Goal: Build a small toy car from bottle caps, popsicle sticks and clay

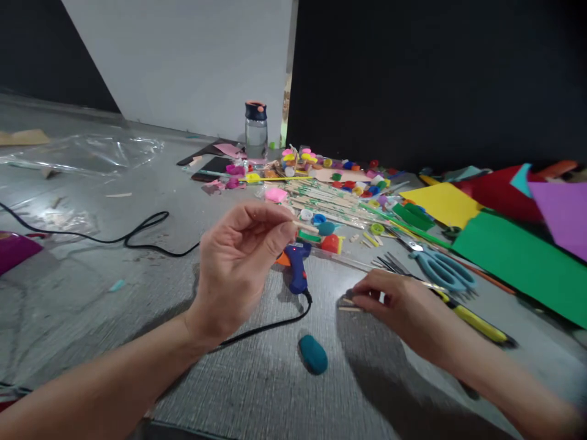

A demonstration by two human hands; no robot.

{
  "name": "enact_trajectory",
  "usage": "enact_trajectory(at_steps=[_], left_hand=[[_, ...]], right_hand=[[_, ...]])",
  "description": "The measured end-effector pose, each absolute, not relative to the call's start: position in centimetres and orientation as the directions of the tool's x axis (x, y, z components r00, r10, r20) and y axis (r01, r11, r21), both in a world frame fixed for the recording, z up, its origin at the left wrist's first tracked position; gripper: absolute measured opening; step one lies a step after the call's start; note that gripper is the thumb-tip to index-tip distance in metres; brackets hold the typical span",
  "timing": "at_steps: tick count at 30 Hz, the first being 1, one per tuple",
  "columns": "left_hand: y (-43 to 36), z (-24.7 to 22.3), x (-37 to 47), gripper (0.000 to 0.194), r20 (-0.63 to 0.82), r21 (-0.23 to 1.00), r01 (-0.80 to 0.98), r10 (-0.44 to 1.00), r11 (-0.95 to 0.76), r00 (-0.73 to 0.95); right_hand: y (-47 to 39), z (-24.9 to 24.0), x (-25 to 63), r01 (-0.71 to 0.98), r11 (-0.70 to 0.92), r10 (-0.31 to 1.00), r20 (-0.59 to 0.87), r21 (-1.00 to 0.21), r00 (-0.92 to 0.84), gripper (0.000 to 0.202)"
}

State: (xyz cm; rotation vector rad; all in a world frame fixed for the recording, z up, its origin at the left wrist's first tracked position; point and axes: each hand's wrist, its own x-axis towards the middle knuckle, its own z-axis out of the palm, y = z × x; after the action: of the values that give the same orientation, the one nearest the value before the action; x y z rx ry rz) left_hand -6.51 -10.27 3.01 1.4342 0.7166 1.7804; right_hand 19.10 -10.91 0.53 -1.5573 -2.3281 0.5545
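Observation:
My left hand is raised over the grey table, pinching a short wooden stick between thumb and forefinger. Lower and to the right, my right hand has its fingertips closed at the tabletop on a small wooden piece. Another short stick lies just below those fingertips. Between the hands rests a blue glue gun with a black cord. A teal oval lump lies nearer the front edge.
Light blue scissors and a yellow cutter lie at the right, near coloured sheets. Behind are wooden sticks, bottle caps and a water bottle. A black cord crosses the left side.

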Motion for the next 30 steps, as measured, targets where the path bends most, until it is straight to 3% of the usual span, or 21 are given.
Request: enact_trajectory(at_steps=[8,13,21,23,27,30], left_hand=[[-11.3,1.8,-5.4,0.007,0.446,0.892,-0.124,0.892,-0.436,0.069],[-11.4,1.8,-5.2,0.005,0.396,0.918,-0.094,0.911,-0.386,0.115],[-11.8,1.6,-4.8,0.004,0.299,0.953,-0.094,0.940,-0.287,0.164],[-12.0,1.7,-4.8,0.005,0.294,0.955,-0.094,0.938,-0.281,0.184],[-12.4,1.7,-4.4,0.007,0.272,0.962,-0.091,0.932,-0.258,0.239],[-12.6,1.6,-4.1,0.008,0.252,0.968,-0.077,0.932,-0.241,0.261]], right_hand=[[-11.6,-1.7,19.1,0.800,0.487,0.870,0.117,-0.350,-0.479,0.016],[-12.1,-1.2,19.4,0.765,0.539,0.842,0.191,-0.353,-0.505,0.011],[-12.8,-1.1,19.0,0.744,0.585,0.808,0.148,-0.323,-0.571,0.020],[-12.9,-0.5,19.0,0.734,0.551,0.831,0.182,-0.397,-0.526,0.017],[-13.8,1.3,18.8,0.628,0.408,0.911,0.259,-0.663,-0.320,0.008],[-14.7,2.3,18.1,0.562,0.415,0.910,0.326,-0.716,-0.256,0.008]])
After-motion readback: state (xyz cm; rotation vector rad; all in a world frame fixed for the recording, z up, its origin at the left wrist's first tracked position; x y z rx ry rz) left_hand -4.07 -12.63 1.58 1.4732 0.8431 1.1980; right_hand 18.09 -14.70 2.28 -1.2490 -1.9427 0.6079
